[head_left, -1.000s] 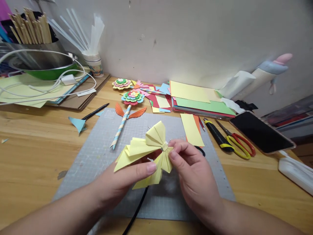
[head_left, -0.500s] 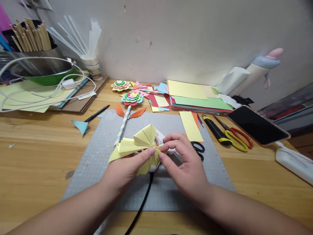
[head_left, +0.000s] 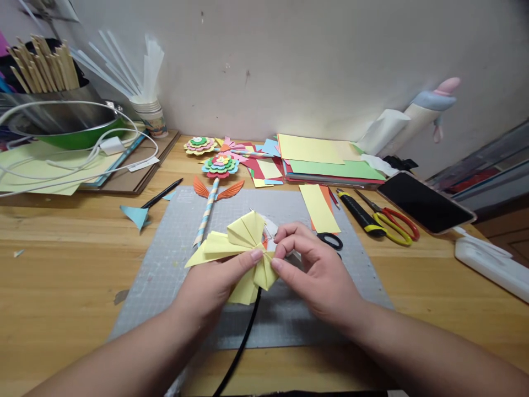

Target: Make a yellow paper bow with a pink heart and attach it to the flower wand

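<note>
A folded yellow paper flower (head_left: pixel 247 229), with several pleated petals spread around a pinched centre, is held up over the grey cutting mat (head_left: pixel 161 298). My left hand (head_left: pixel 223 278) grips it from the left, thumb pressed near the centre. My right hand (head_left: pixel 312 264) pinches the edge of the lower right petal between thumb and fingers. Behind the flower, a white device with a black cord (head_left: pixel 243 344) is mostly hidden. Left of it on the mat lies a striped paper stem (head_left: pixel 206 212) with orange leaves and a layered paper flower (head_left: pixel 221 165).
Black-handled scissors (head_left: pixel 330 240) lie partly behind my right hand. Yellow paper strips (head_left: pixel 318 207), a box cutter (head_left: pixel 359 212), red-yellow pliers (head_left: pixel 392 223) and a phone (head_left: pixel 425 201) are to the right. Paper stacks (head_left: pixel 330 171) stand at the back; a pen (head_left: pixel 163 193) is left.
The lower right petal now shows more fully, opened out below my right fingers. My right hand has shifted slightly right and down along it. The camera view has turned a little.
</note>
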The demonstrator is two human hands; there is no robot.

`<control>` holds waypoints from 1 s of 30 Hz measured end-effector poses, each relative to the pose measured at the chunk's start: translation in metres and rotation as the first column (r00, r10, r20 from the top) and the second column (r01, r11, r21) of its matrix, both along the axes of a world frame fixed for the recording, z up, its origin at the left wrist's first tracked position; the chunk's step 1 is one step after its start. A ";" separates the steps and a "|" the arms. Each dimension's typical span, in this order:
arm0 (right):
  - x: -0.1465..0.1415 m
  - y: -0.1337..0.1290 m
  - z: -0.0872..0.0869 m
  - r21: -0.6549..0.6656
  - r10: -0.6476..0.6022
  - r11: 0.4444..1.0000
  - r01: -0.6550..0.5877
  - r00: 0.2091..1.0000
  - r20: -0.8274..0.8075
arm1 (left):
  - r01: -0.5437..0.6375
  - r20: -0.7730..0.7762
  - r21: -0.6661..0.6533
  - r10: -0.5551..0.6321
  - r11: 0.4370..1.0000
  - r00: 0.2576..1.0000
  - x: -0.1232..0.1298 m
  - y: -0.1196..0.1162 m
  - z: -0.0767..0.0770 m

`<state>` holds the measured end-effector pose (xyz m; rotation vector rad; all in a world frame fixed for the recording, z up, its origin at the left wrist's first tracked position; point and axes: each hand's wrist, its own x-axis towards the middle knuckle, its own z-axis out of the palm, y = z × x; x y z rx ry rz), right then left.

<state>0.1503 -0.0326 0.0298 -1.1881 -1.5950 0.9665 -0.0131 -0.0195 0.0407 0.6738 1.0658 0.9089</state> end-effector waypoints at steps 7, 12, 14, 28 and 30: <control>0.005 0.000 -0.001 0.086 0.105 0.991 -0.101 0.994 -0.039 | -0.015 0.126 -0.128 0.031 0.992 0.992 -0.004 0.013 0.000; 0.006 0.000 -0.008 0.218 0.109 0.966 -0.137 0.985 0.136 | -0.050 0.153 -0.195 0.081 0.980 0.985 -0.003 0.017 0.001; 0.003 -0.001 -0.011 0.212 0.031 0.975 -0.071 0.982 0.185 | -0.062 0.159 -0.187 0.092 0.980 0.983 -0.002 0.017 -0.002; 0.007 0.015 -0.006 -0.222 -0.069 0.974 -0.051 0.864 -0.499 | 0.183 0.310 0.163 -0.226 0.969 0.924 -0.012 0.005 0.002; 0.015 0.018 -0.001 -0.252 -0.060 0.963 -0.094 0.840 -0.540 | 0.253 0.355 0.192 -0.307 0.948 0.883 -0.014 0.007 0.003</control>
